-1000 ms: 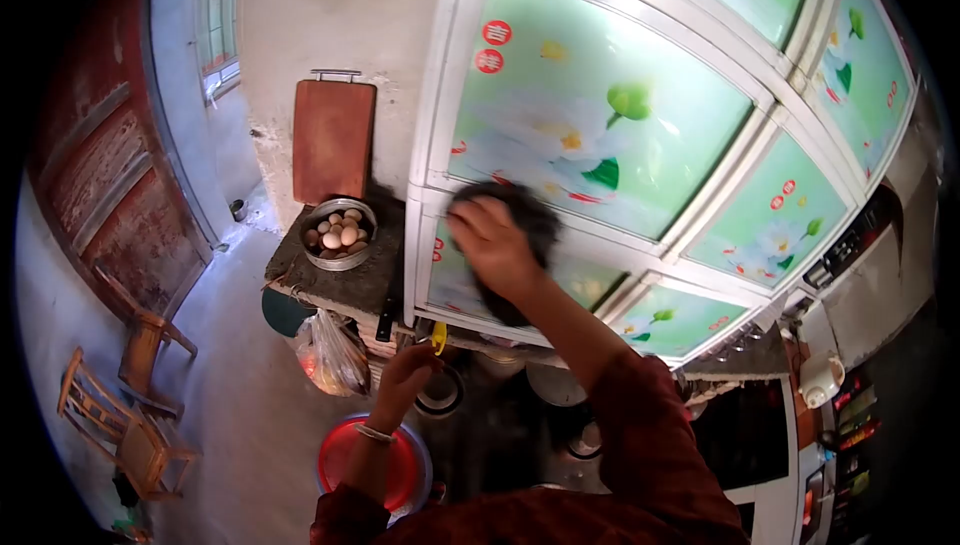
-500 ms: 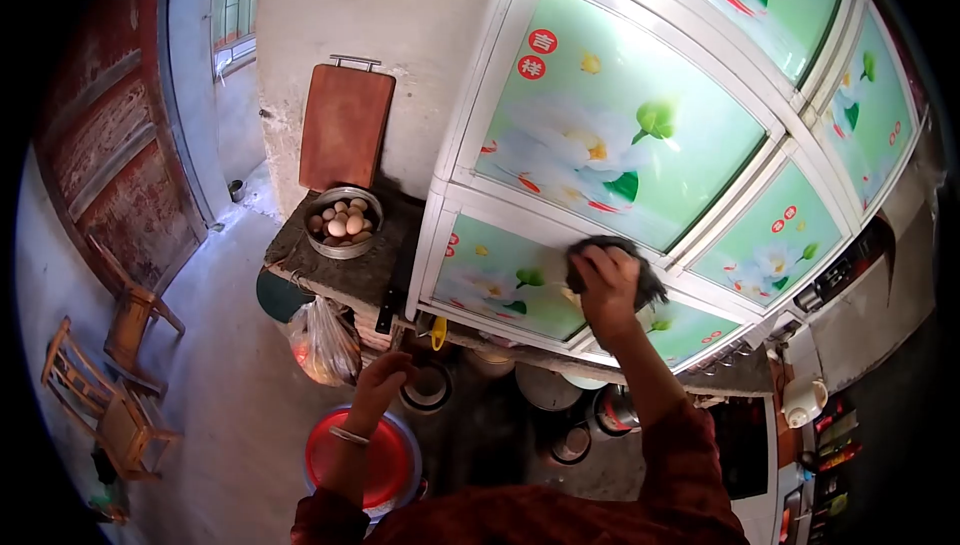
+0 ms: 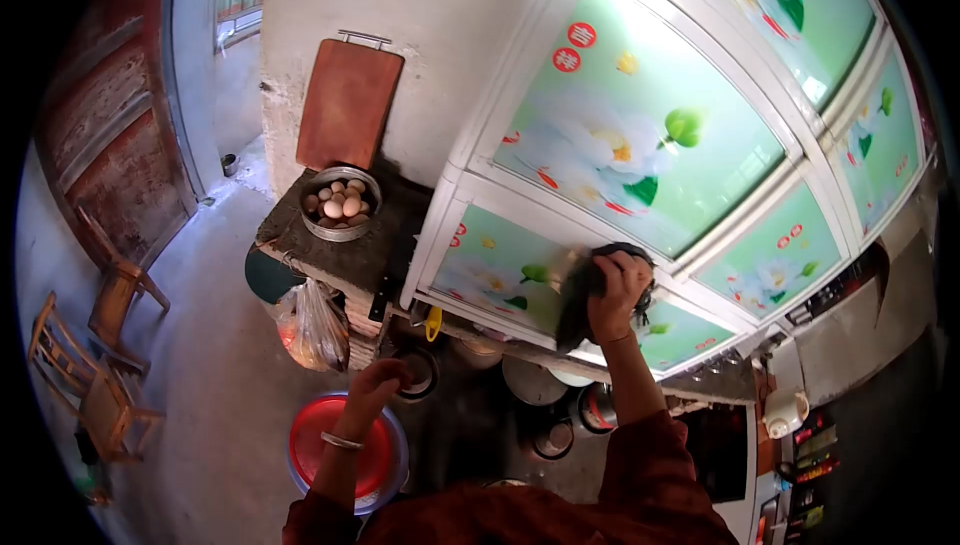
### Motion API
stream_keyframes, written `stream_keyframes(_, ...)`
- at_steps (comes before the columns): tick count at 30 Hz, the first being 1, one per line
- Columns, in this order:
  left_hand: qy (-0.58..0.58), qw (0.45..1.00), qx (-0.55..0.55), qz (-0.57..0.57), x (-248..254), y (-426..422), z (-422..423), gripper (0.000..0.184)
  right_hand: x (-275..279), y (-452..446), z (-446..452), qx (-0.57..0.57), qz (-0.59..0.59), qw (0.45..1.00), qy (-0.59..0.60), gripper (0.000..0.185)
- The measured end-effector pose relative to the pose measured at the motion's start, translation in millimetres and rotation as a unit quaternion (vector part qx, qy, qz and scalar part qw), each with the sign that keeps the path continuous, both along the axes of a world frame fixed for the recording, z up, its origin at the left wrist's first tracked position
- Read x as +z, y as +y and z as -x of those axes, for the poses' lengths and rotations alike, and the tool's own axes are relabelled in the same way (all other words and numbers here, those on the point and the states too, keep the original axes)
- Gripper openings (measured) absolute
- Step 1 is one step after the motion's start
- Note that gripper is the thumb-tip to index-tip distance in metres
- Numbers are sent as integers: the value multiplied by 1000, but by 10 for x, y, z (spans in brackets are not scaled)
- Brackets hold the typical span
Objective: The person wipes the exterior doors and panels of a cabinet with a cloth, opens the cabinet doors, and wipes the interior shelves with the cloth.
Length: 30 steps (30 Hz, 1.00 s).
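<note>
My right hand (image 3: pixel 616 297) grips a dark, bunched cloth (image 3: pixel 578 307) and presses it against the lower part of a white-framed cabinet (image 3: pixel 455 177). The cloth covers part of a green lower panel (image 3: pixel 497 263) printed with flowers. Some of its folds are hidden behind my fingers. Down and to the left, my left hand (image 3: pixel 376 385) hangs in the air, holding nothing, with its fingers loosely bent. Beneath that wrist, which wears a bracelet (image 3: pixel 342 440), is a red basin (image 3: pixel 312 433) set in a bluish one.
A metal bowl of eggs (image 3: pixel 340 232) sits on a ledge (image 3: pixel 290 235), with a wooden cutting board (image 3: pixel 350 105) leaning behind it. Plastic bags (image 3: pixel 316 330) hang below. Several pots (image 3: pixel 535 382) stand under the cabinet. Wooden chairs (image 3: pixel 110 410) are at the left.
The cloth has spread downward and left under my right hand, which has moved slightly lower on the cabinet. My left hand stays free. The whole view has shifted a little.
</note>
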<state>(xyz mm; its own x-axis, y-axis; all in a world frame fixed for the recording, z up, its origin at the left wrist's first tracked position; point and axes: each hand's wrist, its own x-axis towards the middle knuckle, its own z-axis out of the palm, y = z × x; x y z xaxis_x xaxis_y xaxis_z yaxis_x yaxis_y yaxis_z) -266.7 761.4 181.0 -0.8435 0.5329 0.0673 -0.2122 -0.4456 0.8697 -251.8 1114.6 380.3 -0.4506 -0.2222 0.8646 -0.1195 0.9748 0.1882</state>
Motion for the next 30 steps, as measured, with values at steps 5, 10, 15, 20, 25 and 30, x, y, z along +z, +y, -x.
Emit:
stream_keyframes(5, -31, 999, 15, -10, -82, -83, -18, 32, 185, -740, 719, 73, -81, 994, -16, 37)
stream_keyframes(10, -36, 999, 17, -24, -35, -51, -86, 30, 524, -1378, 1294, 135, -127, 983, 8, 31)
stream_keyframes(15, -49, 997, 52, -42, -188, -60, -107, 29, 193, -1457, 1436, 85, -212, 973, -39, 31)
stream_keyframes(20, -58, 993, 102, -27, -241, -339, -197, 29, -998, -1335, 1548, 187, -299, 927, -125, 28)
stream_keyframes(25, -85, 983, 153, 64, -251, -753, -364, 28, -1006, -1170, 1433, 192, -478, 844, -153, 22)
stream_keyframes(30, -135, 979, 127, 85, -389, -857, -368, 26, 231, -897, 1041, 188, -362, 910, -79, 29)
